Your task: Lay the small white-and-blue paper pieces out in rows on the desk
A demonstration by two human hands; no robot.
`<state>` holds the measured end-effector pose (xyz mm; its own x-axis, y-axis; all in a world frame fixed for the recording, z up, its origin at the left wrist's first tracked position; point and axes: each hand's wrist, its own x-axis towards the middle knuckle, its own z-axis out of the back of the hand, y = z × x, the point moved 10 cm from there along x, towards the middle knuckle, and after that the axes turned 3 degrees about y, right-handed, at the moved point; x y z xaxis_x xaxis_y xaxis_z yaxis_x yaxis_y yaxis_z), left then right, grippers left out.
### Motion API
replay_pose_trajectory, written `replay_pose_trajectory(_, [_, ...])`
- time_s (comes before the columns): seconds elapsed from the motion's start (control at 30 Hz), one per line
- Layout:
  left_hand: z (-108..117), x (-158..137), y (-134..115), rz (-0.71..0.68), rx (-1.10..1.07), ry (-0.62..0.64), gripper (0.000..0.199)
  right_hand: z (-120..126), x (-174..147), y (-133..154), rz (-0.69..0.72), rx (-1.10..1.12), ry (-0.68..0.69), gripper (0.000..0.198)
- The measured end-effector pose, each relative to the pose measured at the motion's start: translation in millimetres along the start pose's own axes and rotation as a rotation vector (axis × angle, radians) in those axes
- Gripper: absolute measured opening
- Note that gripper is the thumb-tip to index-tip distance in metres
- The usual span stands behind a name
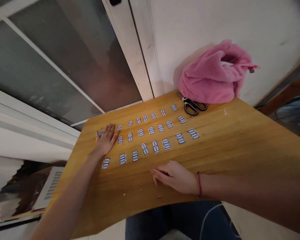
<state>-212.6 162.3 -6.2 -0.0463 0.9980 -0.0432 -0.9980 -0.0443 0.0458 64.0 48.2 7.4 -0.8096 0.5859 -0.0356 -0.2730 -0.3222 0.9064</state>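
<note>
Small white paper pieces with blue outlined bars [166,143] lie in three slanting rows across the wooden table [215,146]. My left hand [106,140] is laid flat at the left end of the rows, its fingers stretched out. Its fingertips touch the far-left paper piece [101,132] and partly cover it. Closer to the front edge, my right hand [176,176] rests on the bare wood with its fingers loosely curled in. Nothing shows in it, and the nearest row lies just beyond it. A red cord circles the right wrist.
Black-handled scissors [193,106] lie at the back, their blades partly under a pink plush cloth item [215,76] against the wall. A glass-paned door [90,50] stands behind the table. Below left is a box [50,186]. Tiny scraps [159,197] dot the front.
</note>
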Motion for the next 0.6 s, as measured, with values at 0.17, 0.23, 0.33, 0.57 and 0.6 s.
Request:
replay_pose_trajectory(0.17, [13.2,-4.8,-7.0,-0.028,0.031,-0.062,0.061,-0.7,-0.2,-0.7,-0.003,-0.025,-0.005,0.044])
replay_pose_trajectory(0.23, [24.8,-6.7,-15.3,-0.061,0.023,-0.135,0.061,-0.9,-0.6,0.3,0.008,-0.031,-0.003,0.045])
replay_pose_trajectory(0.33, [34.0,-6.8,-30.7,-0.103,-0.042,-0.172,0.06,-0.4,-1.0,0.9,0.011,-0.035,-0.004,0.045])
replay_pose_trajectory(0.57, [4.6,-0.4,-65.0,-0.17,0.015,-0.008,0.062,0.9,-0.6,2.8,0.039,-0.034,-0.025,0.045])
replay_pose_trajectory(0.6, [1.1,-0.2,-67.2,-0.17,0.012,0.004,0.062,0.7,-0.6,2.8,0.042,-0.033,-0.025,0.044])
